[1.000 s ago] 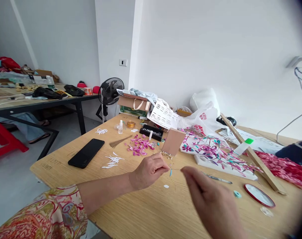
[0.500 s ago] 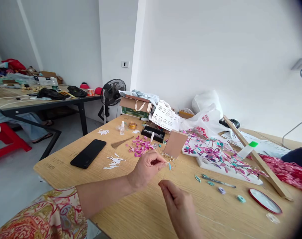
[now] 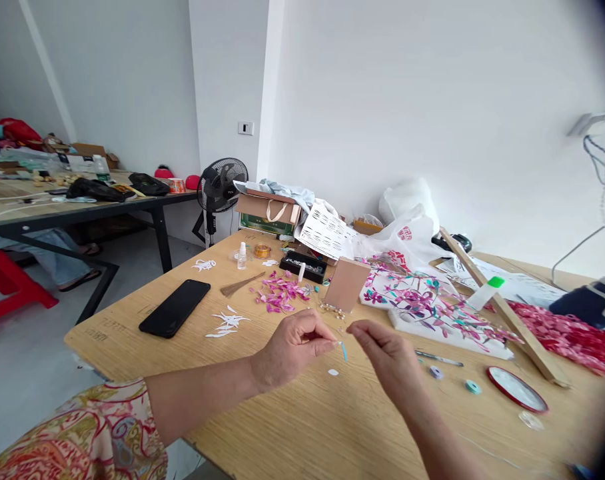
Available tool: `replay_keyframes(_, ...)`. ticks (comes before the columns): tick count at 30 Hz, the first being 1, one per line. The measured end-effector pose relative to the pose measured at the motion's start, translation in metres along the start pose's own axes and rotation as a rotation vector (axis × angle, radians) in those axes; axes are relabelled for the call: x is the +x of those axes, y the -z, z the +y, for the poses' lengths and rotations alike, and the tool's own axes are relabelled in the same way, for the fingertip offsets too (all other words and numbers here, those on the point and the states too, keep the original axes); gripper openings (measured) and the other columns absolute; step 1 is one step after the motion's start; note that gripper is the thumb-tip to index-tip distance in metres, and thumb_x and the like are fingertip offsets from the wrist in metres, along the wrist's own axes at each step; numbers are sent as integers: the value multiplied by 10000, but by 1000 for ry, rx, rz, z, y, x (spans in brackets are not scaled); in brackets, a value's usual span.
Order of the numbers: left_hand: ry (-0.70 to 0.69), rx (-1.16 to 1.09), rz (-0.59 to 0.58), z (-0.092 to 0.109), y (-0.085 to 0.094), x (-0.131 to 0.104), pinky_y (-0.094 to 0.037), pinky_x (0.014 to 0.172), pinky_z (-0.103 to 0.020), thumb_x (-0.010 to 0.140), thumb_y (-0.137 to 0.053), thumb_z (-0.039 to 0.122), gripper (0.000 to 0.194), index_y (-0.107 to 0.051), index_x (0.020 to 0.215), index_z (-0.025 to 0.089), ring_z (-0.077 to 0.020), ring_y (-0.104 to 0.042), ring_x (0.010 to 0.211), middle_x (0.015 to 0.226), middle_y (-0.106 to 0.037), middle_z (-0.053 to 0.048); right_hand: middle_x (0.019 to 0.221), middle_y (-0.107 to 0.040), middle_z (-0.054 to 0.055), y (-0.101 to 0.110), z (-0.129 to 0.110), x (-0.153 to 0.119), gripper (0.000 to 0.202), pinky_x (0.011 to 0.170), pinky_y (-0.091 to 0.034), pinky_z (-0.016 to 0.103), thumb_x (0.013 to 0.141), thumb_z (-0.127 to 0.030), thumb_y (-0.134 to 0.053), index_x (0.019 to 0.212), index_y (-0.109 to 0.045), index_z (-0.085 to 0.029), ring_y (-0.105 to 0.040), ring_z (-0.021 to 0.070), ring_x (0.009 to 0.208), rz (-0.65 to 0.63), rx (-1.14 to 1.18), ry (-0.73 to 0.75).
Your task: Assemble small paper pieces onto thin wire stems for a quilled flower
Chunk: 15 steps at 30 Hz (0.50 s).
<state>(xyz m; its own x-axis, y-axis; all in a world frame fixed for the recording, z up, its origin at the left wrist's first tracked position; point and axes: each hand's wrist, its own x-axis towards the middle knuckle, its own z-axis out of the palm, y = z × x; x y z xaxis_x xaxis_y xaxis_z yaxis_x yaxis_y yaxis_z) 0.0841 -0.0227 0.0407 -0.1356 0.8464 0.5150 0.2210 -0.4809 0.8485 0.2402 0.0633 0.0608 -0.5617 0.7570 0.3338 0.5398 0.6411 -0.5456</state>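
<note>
Slim blue strip (image 3: 344, 351) was pinched in L hand (image 3: 293, 348) over tan wood-grain table (image 3: 282, 430); R hand (image 3: 386, 350), approx. 3 o'clock, was held narrow, contents unclear.

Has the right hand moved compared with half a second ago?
Yes: the right hand has moved up and rightward in view, closer to the tan rectangular board.

Smooth wooden tabletop (image 3: 282, 427), crinkled plastic bag (image 3: 418, 235)

head cam | looks forward-down | table (image 3: 282, 427) close below | wall (image 3: 407, 100) beyond
</note>
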Motion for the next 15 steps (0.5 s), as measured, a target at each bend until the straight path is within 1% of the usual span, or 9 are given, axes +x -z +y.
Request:
replay_keyframes(2, 52, -64, 26, 1, 0, 1, -367, 588, -194, 721, -583, 215, 104, -601, 668, 128, -82, -457, 610, 624, -503, 3, 565, -564, -12, -20, 1, -6, 324, 492, -386, 199, 813, -381, -378, 701, -595, -169, -515, 130, 536, -51, 100, 8)
replay_keyframes(4, 77, -86, 51, -1, -1, 2, -373, 591, -197, 731, -570, 228, 120, -595, 669, 128, -84, -462, 614, 625, -508, 0, 515, -536, -22, -36, -6, -17, 345, 456, -373, 191, 823, -382, -357, 696, -596, -168, -501, 123, 491, -59, 129, 20)
replay_keyframes(6, 76, -59, 88, -6, -2, 4, -376, 584, -198, 739, -558, 230, 121, -588, 676, 130, -86, -465, 617, 636, -515, -4, 492, -540, -20, -48, -17, -32, 363, 437, -366, 187, 834, -372, -338, 673, -595, -171, -506, 120, 456, -18, 91, 44)
replay_keyframes(8, 31, 29, 120, -10, -3, 7, -373, 577, -197, 739, -553, 214, 103, -586, 683, 134, -87, -462, 618, 644, -514, -5, 493, -564, -8, -53, -28, -46, 365, 435, -367, 184, 849, -342, -317, 675, -590, -174, -526, 118, 438, 28, 16, 84)
replay_keyframes(10, -58, 152, 114, -14, -3, 9, -371, 586, -199, 747, -536, 187, 98, -592, 682, 138, -89, -462, 628, 646, -512, -6, 493, -577, 2, -51, -38, -56, 349, 428, -361, 181, 859, -311, -303, 703, -585, -177, -539, 116, 422, 44, -80, 133)
replay_keyframes(11, -107, 207, 96, -16, -3, 9, -372, 594, -201, 755, -521, 173, 111, -593, 677, 139, -90, -462, 634, 646, -512, -7, 493, -578, 5, -46, -42, -59, 340, 424, -356, 181, 861, -299, -301, 710, -582, -180, -540, 115, 417, 43, -128, 154)
replay_keyframes(14, -234, 287, -24, -17, -2, 8, -383, 623, -211, 782, -473, 156, 159, -594, 682, 131, -97, -468, 657, 655, -529, -22, 501, -580, 3, -20, -49, -51, 329, 431, -349, 184, 853, -295, -315, 679, -577, -200, -533, 111, 420, 47, -227, 198)
replay_keyframes(15, -259, 279, -79, -16, -2, 7, -388, 637, -217, 785, -470, 159, 161, -595, 687, 128, -101, -471, 666, 654, -536, -27, 494, -575, -1, -9, -48, -43, 335, 432, -344, 192, 847, -311, -319, 665, -579, -204, -527, 115, 422, 98, -243, 206)
